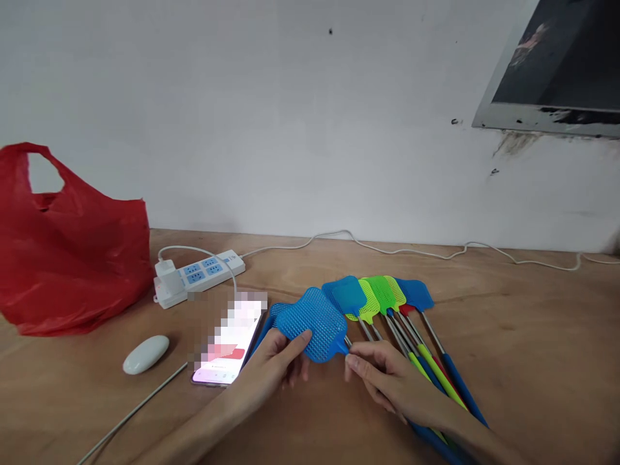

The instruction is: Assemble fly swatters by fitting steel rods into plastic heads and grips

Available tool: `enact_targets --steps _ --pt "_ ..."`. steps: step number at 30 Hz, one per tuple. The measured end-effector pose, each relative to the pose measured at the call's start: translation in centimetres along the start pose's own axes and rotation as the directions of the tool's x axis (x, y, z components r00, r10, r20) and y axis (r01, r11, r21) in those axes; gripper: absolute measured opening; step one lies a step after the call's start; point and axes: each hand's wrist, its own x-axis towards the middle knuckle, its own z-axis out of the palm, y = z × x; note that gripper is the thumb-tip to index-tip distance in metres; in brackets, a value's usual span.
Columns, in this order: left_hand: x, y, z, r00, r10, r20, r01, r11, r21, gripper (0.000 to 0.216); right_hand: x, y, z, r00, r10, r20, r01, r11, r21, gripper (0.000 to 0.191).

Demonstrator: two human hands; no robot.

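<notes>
Between my hands is a blue fly swatter [314,323] with a perforated head. My left hand [285,355] pinches the head's lower left edge, thumb on top. With thumb and fingers closed, my right hand [382,378] grips the neck where head meets handle; the rest of its handle is hidden. Just behind lies a fanned pile of several fly swatters with blue, yellow-green and green heads [380,294], their metal rods and coloured grips [460,384] running toward the lower right. Another blue perforated piece [274,313] shows partly beneath the held head.
A lit phone [227,349] lies left of my hands, with a white mouse [146,354] beside it. Farther back are a white power strip [213,274] with a plugged-in charger [168,278] and a red plastic bag [77,252]. A white cable [387,248] runs along the wall.
</notes>
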Motion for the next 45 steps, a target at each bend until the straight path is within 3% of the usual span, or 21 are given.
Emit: enact_targets --steps 4,9,15,19,24,29,31,34,38,43,45 --pt "0.1 -0.3 0.3 0.999 -0.031 -0.01 0.03 0.997 -0.077 0.063 0.1 -0.1 0.0 0.999 -0.014 0.037 0.011 0.997 0.078 0.043" --pt "0.0 -0.1 0.6 0.997 -0.074 -0.009 0.068 0.955 -0.288 0.057 0.5 0.2 0.1 0.995 -0.062 0.077 0.035 0.951 0.308 0.044" --pt "-0.2 0.6 0.8 0.999 -0.005 -0.033 -0.004 0.966 -0.26 0.061 1.0 0.6 0.7 0.988 -0.026 0.153 -0.067 0.821 0.567 0.045" --pt "0.0 0.6 0.9 0.995 0.001 -0.097 -0.03 0.956 -0.291 0.058 1.2 0.9 0.9 0.99 -0.059 0.128 -0.011 0.871 0.492 0.046" --pt "0.3 0.7 0.9 0.985 -0.003 -0.174 -0.055 0.943 -0.329 0.051 0.7 0.3 1.5 0.999 -0.046 -0.025 0.05 0.975 0.219 0.047" --pt "0.2 0.7 1.4 0.98 -0.023 -0.197 -0.04 0.951 -0.306 0.053 0.5 -0.2 1.7 0.976 -0.121 -0.178 0.124 0.992 0.005 0.049" --pt "0.2 0.6 1.2 0.975 -0.035 -0.22 -0.036 0.95 -0.311 0.052 0.6 0.1 1.5 0.99 -0.07 -0.125 0.082 0.992 0.094 0.048" --pt "0.8 0.8 -0.2 0.926 -0.02 -0.377 -0.102 0.948 -0.301 0.054 0.8 0.6 1.0 0.999 0.03 0.031 -0.04 0.928 0.37 0.046" --pt "1.5 1.2 -2.5 0.853 0.053 -0.52 -0.202 0.951 -0.235 0.054 0.9 1.1 0.5 0.997 0.075 0.013 -0.069 0.82 0.568 0.043" --pt "1.5 1.0 -2.0 0.929 0.061 -0.366 -0.09 0.994 -0.064 0.047 1.3 1.0 0.5 0.988 0.112 -0.105 -0.024 0.789 0.614 0.043" --pt "1.4 0.7 -1.7 0.941 0.119 -0.316 -0.093 0.991 0.097 0.044 1.5 1.1 0.4 0.988 0.11 -0.107 -0.023 0.793 0.609 0.044"
